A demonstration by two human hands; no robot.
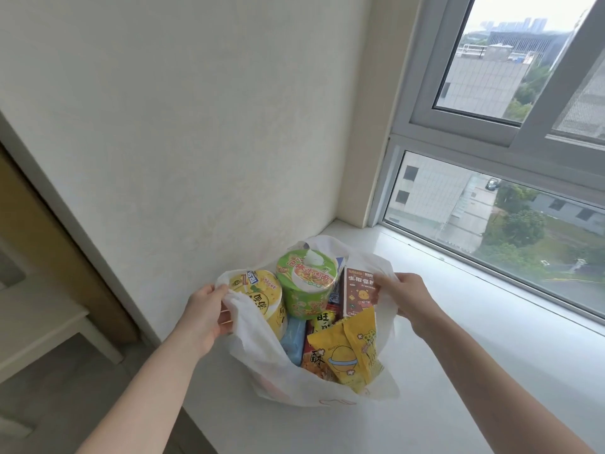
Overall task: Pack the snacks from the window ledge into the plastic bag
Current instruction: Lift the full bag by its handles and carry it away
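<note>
White bag (262, 362), green cup (306, 290), yellow packet (347, 358)

Two bare forearms are reaching in from the bottom of the frame. The left hand (206, 314) is pinching something at centre left. The right hand (404, 298) is pinching at centre right.

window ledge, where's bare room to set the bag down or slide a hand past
Bare ledge lies to the right of the plastic bag, up to the window frame, and in front of the bag too. It is crowded inside the bag and tight on its left, against the wall. Left hand and right hand grip the rim.
</note>
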